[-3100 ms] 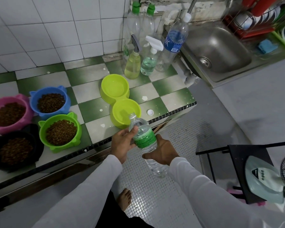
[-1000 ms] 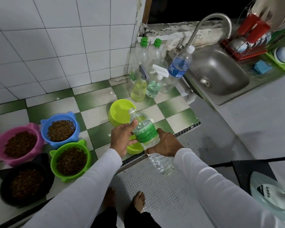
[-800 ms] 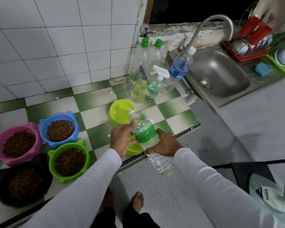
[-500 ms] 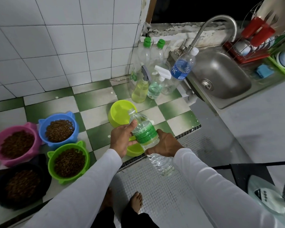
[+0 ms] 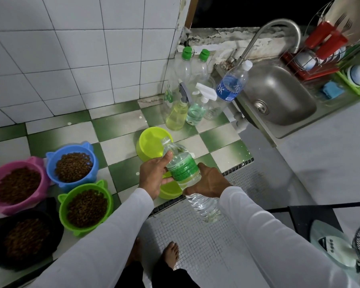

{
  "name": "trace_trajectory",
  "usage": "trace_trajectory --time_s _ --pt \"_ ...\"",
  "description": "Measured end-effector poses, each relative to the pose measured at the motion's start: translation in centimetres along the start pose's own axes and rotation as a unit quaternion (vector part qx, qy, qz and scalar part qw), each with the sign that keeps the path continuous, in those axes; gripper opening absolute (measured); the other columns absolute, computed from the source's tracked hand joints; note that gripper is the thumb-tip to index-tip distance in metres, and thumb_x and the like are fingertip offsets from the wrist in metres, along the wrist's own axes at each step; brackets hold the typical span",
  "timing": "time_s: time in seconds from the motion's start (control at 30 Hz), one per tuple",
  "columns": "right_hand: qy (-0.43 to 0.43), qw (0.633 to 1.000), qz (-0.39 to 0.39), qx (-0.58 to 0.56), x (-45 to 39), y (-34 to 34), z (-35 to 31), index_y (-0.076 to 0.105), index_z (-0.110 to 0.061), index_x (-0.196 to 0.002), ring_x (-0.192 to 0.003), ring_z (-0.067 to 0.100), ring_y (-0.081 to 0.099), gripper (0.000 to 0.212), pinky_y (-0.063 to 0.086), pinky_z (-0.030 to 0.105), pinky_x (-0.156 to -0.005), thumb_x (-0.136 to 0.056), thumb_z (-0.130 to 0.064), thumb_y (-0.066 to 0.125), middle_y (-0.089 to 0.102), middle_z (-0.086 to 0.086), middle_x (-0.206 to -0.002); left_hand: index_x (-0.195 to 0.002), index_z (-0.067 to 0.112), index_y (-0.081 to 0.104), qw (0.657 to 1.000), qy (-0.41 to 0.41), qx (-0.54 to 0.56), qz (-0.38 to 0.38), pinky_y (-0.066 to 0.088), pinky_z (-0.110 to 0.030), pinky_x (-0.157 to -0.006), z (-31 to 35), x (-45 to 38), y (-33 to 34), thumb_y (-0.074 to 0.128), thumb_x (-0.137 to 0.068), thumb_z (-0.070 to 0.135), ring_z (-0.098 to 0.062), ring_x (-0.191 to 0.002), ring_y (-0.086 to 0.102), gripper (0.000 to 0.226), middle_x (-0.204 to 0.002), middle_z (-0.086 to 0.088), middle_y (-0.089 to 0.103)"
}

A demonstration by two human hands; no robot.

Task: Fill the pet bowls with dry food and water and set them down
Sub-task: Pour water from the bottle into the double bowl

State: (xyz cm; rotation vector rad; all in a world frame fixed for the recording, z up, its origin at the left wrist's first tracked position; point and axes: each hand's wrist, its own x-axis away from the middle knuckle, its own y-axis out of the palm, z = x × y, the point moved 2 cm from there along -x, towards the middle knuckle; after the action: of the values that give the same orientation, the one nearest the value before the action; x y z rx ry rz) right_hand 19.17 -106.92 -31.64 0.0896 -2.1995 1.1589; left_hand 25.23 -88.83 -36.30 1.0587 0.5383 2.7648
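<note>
I am looking into a home kitchen: a steel sink (image 5: 279, 96) with a curved tap (image 5: 272, 32), a dish rack (image 5: 312, 65) of bowls and cutlery, white wall tiles (image 5: 71, 48), and spray bottles (image 5: 187, 111) on a green-checked tabletop (image 5: 116, 125).

Bare checkered counter (image 5: 121, 129) behind kibble bowls (image 5: 72, 166), spray bottles (image 5: 187, 109) crowding corner.

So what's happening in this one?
A person holds an uncapped water bottle in both hands, left hand near the top and right hand lower down. It is tilted with its mouth over the yellow-green double bowl on the tiled counter. Four bowls on the left, pink, blue, green and black, already hold dry food.
</note>
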Motion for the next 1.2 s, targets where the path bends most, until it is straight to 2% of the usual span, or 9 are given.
trace_trajectory --time_s 0.17,0.53,0.73,0.83,1.0,1.2 --pt "0.002 1.000 -0.002 0.008 0.06 -0.16 -0.33 0.056 -0.024 -0.121 -0.100 0.021 0.066 0.083 0.056 0.037 -0.090 -0.053 -0.051 0.093 0.069 0.000 -0.110 -0.111 0.006 0.074 1.000 -0.002 0.001 0.004 0.063 -0.059 -0.078 -0.07 -0.37 -0.12 0.091 -0.058 0.056 -0.034 -0.109 0.072 0.075 -0.109 -0.011 0.078" --pt "0.004 1.000 -0.003 0.020 0.24 -0.44 -0.82 0.055 -0.023 -0.125 -0.100 0.021 0.065 0.083 0.054 0.034 -0.088 -0.056 -0.049 0.093 0.069 0.000 -0.112 -0.112 0.005 0.074 1.000 -0.005 0.009 0.000 0.064 -0.051 -0.074 -0.24 -0.60 -0.09 0.089 -0.062 0.055 -0.033 -0.108 0.072 0.072 -0.108 -0.011 0.078" --pt "0.006 1.000 -0.006 0.025 0.28 -0.56 -0.97 0.055 -0.023 -0.127 -0.099 0.020 0.064 0.084 0.054 0.034 -0.088 -0.057 -0.049 0.093 0.067 -0.001 -0.110 -0.110 0.007 0.075 1.000 -0.005 0.007 -0.001 0.064 -0.051 -0.074 -0.34 -0.69 -0.16 0.087 -0.066 0.053 -0.032 -0.107 0.073 0.064 -0.107 -0.010 0.079" --pt "0.004 1.000 -0.006 0.027 0.21 -0.56 -1.01 0.054 -0.023 -0.129 -0.102 0.022 0.065 0.087 0.054 0.035 -0.089 -0.056 -0.050 0.093 0.068 0.001 -0.115 -0.112 0.007 0.074 1.000 -0.005 0.006 0.000 0.064 -0.054 -0.076 -0.40 -0.75 -0.23 0.089 -0.065 0.054 -0.033 -0.108 0.072 0.068 -0.108 -0.011 0.078" --pt "0.002 1.000 -0.005 0.024 0.27 -0.59 -1.01 0.054 -0.022 -0.131 -0.096 0.018 0.060 0.088 0.052 0.031 -0.086 -0.058 -0.049 0.093 0.067 0.001 -0.115 -0.111 0.007 0.074 1.000 -0.003 0.007 -0.002 0.064 -0.049 -0.073 -0.30 -0.50 -0.12 0.085 -0.072 0.049 -0.032 -0.105 0.073 0.059 -0.105 -0.010 0.079" --pt "0.002 1.000 -0.007 0.022 0.37 -0.63 -1.02 0.054 -0.022 -0.132 -0.102 0.021 0.064 0.087 0.053 0.033 -0.089 -0.058 -0.048 0.093 0.068 0.001 -0.117 -0.112 0.007 0.074 1.000 -0.005 0.006 -0.003 0.062 -0.058 -0.079 -0.36 -0.60 -0.20 0.086 -0.070 0.050 -0.034 -0.107 0.072 0.061 -0.107 -0.011 0.078"
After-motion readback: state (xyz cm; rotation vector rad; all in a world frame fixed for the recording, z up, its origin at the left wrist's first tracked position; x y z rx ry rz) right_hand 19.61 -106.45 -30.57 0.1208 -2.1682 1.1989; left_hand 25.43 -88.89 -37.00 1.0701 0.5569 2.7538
